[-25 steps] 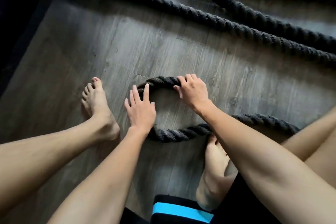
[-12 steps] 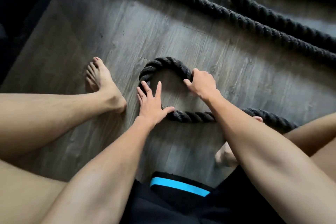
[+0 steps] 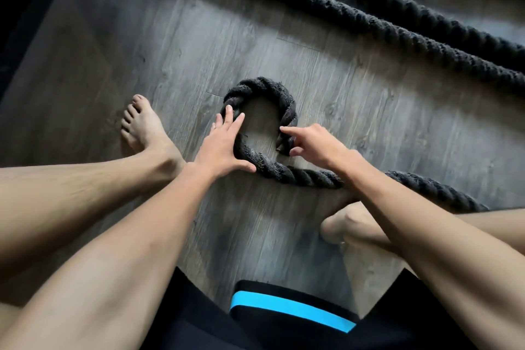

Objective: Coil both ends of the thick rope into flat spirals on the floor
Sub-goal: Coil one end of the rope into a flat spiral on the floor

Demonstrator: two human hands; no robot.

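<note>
A thick black twisted rope (image 3: 264,91) lies on the grey wood floor, its end curled into a tight hook-shaped loop in front of me. My left hand (image 3: 221,148) presses flat against the loop's left side, fingers spread, thumb along the lower curve. My right hand (image 3: 312,142) pinches the rope's cut end (image 3: 285,145) at the loop's right side with thumb and fingers. From the loop the rope (image 3: 426,185) runs right, under my right forearm.
Two more runs of the same rope (image 3: 397,25) cross the floor diagonally at the upper right. My bare left foot (image 3: 145,128) rests left of the loop and my right foot (image 3: 341,221) below it. A dark edge (image 3: 25,23) borders the floor at left.
The loop has been bent tighter: my right hand brought the rope end down and inward. My left hand slid up onto the loop's left side.
</note>
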